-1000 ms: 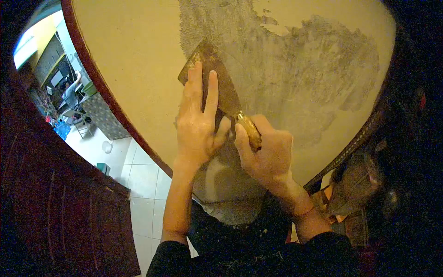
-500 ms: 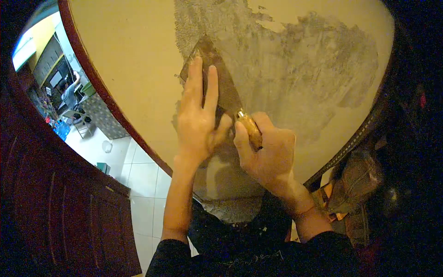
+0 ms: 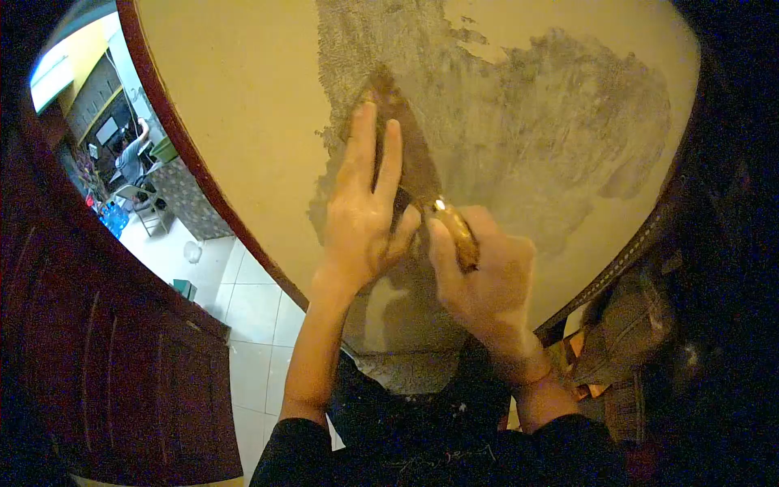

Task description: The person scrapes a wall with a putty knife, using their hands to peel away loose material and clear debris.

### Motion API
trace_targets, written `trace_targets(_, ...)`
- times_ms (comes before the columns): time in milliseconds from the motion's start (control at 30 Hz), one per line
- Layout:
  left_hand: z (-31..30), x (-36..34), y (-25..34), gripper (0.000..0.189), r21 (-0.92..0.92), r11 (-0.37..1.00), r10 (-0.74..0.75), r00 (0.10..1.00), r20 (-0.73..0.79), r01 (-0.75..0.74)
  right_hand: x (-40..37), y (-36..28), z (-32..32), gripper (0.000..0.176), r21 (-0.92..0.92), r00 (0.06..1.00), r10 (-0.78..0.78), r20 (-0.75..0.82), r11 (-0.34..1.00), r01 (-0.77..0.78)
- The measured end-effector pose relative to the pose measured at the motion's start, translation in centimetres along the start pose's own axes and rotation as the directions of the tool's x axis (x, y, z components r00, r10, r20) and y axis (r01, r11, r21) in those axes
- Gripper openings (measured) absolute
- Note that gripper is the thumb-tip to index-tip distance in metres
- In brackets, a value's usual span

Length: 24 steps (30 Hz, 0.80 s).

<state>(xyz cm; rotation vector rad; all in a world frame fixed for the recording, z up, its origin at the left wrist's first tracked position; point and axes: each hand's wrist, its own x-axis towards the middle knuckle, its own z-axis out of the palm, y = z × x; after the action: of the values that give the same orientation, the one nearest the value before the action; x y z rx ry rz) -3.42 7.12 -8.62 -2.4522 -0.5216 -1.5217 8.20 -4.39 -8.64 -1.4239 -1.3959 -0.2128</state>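
Pale yellow wall point(image 3: 235, 122), w/ a rough grey patch point(image 3: 560, 122) spread over its centre & right, fills most of the view in a rm. edged by dark red trim point(image 3: 188, 174). Against it, a worker's right hand point(image 3: 491, 268) is clenched round the handle of a scraper point(image 3: 418, 150), its blade angled up & to the left at the grey patch's left part. The left hand point(image 3: 357, 219) lies on the blade, fingers extended, two of them pointing up. Lower left, a panelled door point(image 3: 154, 365) stands nr. white floor tiles point(image 3: 251, 312); in bkgd., another person point(image 3: 132, 161), apparently seated, has one arm raised.
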Motion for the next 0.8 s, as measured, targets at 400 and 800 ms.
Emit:
trace_targets(400, -1.0, 0.9, -1.6, 0.088, 0.055, 0.998, -0.009, 0.999, -0.03, 0.011, 0.5, 0.4, 2.0, 0.021, -0.081, 0.999, -0.046, 0.02, 0.996, 0.048)
trace_targets(800, -0.3, -0.3, -1.9, 0.088, -0.025, 0.999, 0.024, 1.0, -0.001, -0.024, -0.5, -0.5, 0.4, 0.02, -0.021, 1.0, -0.003, 0.013, 1.0, 0.004)
